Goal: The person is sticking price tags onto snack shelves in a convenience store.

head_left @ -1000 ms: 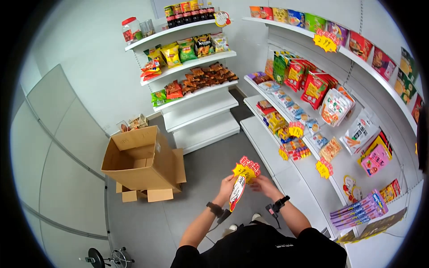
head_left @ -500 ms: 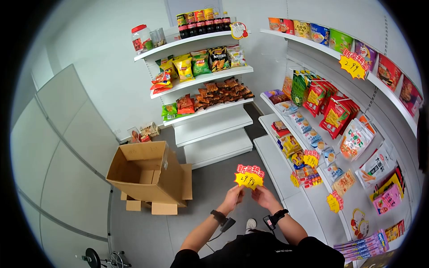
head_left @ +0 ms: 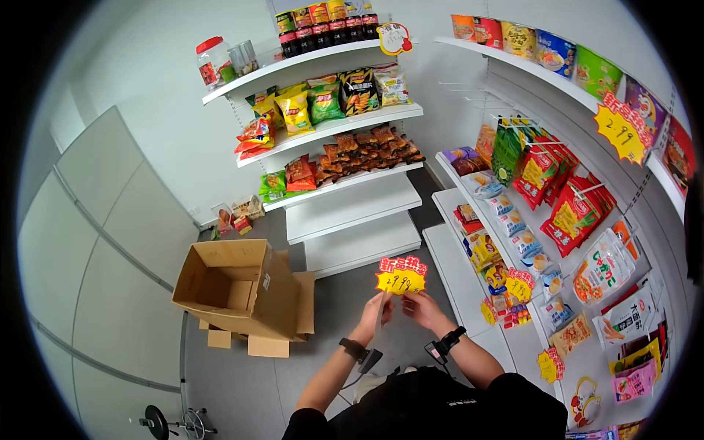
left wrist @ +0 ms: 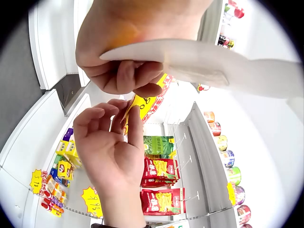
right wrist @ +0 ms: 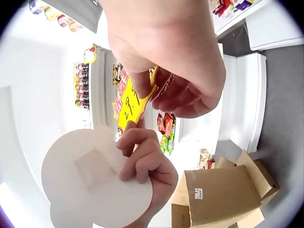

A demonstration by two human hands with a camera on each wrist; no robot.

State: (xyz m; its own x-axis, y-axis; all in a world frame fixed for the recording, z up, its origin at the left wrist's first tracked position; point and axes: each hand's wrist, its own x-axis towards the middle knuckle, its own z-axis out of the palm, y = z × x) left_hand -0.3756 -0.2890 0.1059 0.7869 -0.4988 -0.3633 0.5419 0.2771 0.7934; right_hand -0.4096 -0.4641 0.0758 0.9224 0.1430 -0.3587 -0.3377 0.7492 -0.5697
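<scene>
A yellow starburst price card (head_left: pixel 402 280) with a red-and-white top edge and handwritten "29.9" stands upright between the two hands. My right hand (head_left: pixel 427 309) pinches its lower edge, the thumb lying on the printed face in the right wrist view. My left hand (head_left: pixel 372 317) grips a second card, whose plain white rounded back (right wrist: pixel 71 190) faces the right wrist camera with a strip of tape on it. This white card appears edge-on in the left wrist view. Left fingertips (right wrist: pixel 129 126) meet the yellow card's lower corner.
An open cardboard box (head_left: pixel 220 315) stands on the floor to the left. Ahead, a white shelf unit (head_left: pixel 359 249) carries chips, bottles and snack packs. Along the right, another shelf unit (head_left: pixel 469 301) bears hanging red snack bags (head_left: pixel 576 213), cup noodles and yellow price cards (head_left: pixel 622 132).
The white oval card, face-on a second ago before the yellow card, has turned edge-on in the left hand. The yellow card came upright between both hands. The head view has shifted.
</scene>
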